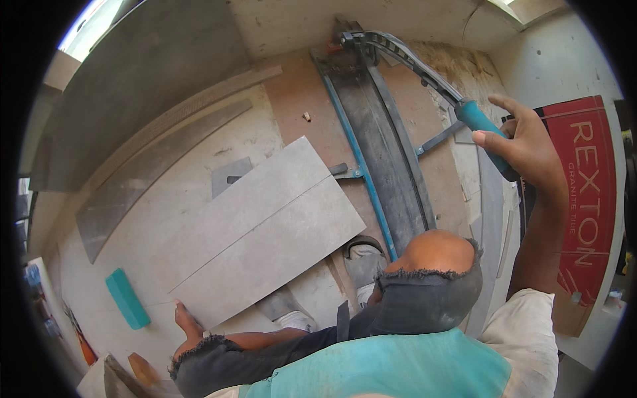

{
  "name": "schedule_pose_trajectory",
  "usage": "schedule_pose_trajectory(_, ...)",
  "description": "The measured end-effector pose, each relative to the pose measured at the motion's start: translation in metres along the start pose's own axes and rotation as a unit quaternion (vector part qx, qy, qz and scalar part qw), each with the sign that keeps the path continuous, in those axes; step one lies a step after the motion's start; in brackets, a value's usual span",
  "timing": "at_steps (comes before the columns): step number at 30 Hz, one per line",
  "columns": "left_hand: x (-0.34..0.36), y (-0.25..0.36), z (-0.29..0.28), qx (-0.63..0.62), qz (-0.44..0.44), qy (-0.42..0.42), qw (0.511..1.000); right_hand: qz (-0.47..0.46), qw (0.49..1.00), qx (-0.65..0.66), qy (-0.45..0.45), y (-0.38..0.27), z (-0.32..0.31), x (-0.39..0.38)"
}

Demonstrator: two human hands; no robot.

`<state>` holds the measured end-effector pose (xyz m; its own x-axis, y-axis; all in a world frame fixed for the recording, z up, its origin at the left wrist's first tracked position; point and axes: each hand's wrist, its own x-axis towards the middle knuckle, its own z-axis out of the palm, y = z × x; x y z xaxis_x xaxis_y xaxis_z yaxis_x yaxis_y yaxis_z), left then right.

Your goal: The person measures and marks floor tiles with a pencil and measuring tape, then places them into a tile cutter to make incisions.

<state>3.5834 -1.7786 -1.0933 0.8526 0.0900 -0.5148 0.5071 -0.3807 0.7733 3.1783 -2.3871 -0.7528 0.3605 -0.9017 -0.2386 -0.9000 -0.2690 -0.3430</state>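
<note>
My right hand (535, 150) is loosely round the teal grip (479, 121) of a tile cutter's lever, with thumb and forefinger apart. The lever slants back to the far end of the tile cutter (381, 139), which has a dark bed and a blue side rail. To its left lies a large grey tile (272, 229) with a thin straight line along its length. One corner of the tile reaches over the cutter's side arm. At the tile's near left edge, my left hand (188, 325) holds on, its fingers partly hidden.
A teal block (127, 298) lies on the floor at left. Long grey tile offcuts (156, 176) lie along the left wall below a large dark slab (142, 86). A red tile box (582, 192) stands at right. My knees and shoes are close to the tile and cutter.
</note>
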Motion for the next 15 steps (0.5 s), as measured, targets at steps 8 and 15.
schedule_pose_trajectory(8, -0.005, -0.002, 0.010, 0.023, -0.013, -0.008, 1.000, -0.049, 0.998, -0.036, 0.032, -0.002, -0.015, 0.025)
schedule_pose_trajectory(15, 0.014, -0.020, 0.007, 0.048, -0.030, -0.017, 0.998, 0.043, 0.988, -0.131, -0.074, 0.047, 0.145, 0.011)
